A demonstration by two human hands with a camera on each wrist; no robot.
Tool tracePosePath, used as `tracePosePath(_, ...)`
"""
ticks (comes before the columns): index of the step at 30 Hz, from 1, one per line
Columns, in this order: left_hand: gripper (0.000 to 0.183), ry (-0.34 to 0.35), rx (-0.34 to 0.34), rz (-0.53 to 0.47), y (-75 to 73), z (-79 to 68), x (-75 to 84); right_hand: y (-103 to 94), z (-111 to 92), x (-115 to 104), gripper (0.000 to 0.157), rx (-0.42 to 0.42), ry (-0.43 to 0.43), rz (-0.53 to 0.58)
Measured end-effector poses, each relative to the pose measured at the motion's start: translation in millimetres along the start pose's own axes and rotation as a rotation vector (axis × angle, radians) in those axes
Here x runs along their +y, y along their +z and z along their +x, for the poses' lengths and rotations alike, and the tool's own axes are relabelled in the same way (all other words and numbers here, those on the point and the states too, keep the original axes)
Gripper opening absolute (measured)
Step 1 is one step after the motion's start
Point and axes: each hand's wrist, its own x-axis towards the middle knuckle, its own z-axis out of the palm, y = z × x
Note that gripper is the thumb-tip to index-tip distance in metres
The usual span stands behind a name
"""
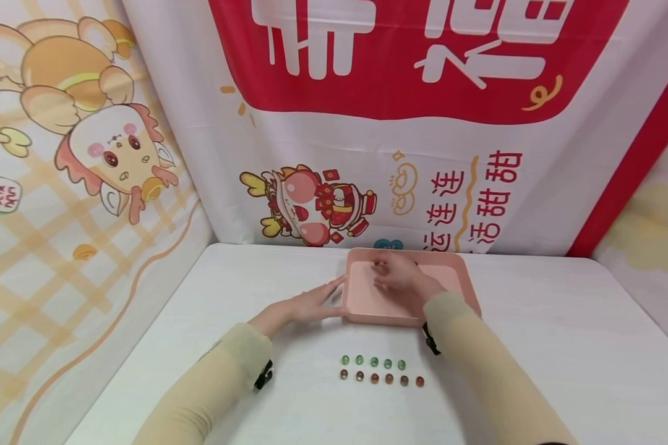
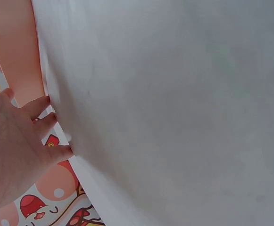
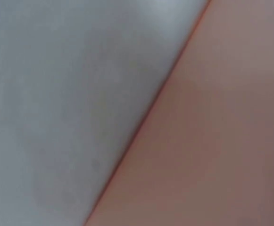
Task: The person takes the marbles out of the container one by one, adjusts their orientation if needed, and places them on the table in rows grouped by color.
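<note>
A shallow pink tray (image 1: 362, 320) lies on the white table near the back wall. My left hand (image 1: 312, 304) touches its left side, fingers extended and thumb at the near corner; in the left wrist view these fingers lie by the pink wall (image 2: 19, 52). Over the tray's inside is my right hand (image 1: 401, 272), fingers bent and blurred. A small dark spot shows at its fingertips, and I cannot tell whether they pinch it. Behind the knuckles another small dark thing (image 1: 415, 264) shows. The right wrist view holds only the tray's side (image 3: 212, 141) and table.
In front of the tray lie two rows of small glass marbles: several green ones (image 1: 374, 362) and, nearer me, several amber-brown ones (image 1: 389, 379). A printed cloth (image 1: 312, 142) hangs behind the table (image 1: 289, 395), and another patterned cloth (image 1: 89, 247) covers the left side.
</note>
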Motion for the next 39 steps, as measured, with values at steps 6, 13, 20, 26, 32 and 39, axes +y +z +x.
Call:
tracePosePath(6, 0.085, -0.013, -0.007, -0.001, 2.2, 3.7, -3.4, 1.9, -4, -4, 0.059, -0.032, 0.094, 0.054)
tracePosePath(13, 0.088, -0.028, -0.016, -0.022, 5.1, 10.8, -10.5, 1.2, -3, -1, 0.040, -0.033, 0.029, -0.049)
tracePosePath(20, 0.089, -0.029, -0.013, -0.020, 7.0, 13.4, -13.6, -1.9, -2, -2, 0.022, -0.040, 0.010, -0.062)
tracePosePath(26, 0.087, -0.038, -0.004, -0.013, 8.5, 14.8, -14.7, -3.8, -4, -2, 0.021, -0.044, 0.014, -0.052)
tracePosePath(32, 0.088, -0.035, -0.007, -0.005, 7.8, 13.1, -14.0, -5.2, -5, 5, 0.017, -0.014, -0.063, -0.110)
tracePosePath(39, 0.090, -0.022, -0.008, -0.010, 3.5, 2.6, -2.1, -13.3, -13, 1, 0.011, -0.007, -0.005, -0.045)
